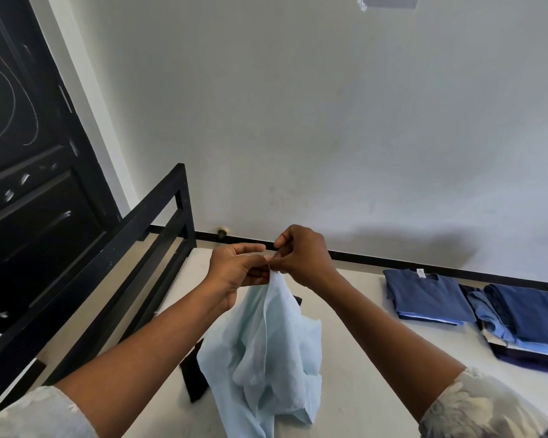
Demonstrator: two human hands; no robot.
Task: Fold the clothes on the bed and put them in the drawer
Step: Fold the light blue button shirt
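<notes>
Black door (pixel 29 153) beside pale wall (pixel 329 121)

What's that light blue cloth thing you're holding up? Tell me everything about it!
The light blue garment is thin, soft-looking and crumpled, not yet folded. The left hand and right hand pinch its top edge close together, so it hangs in loose folds. Its lower part bunches on the white bed, partly over a black cloth.
</notes>
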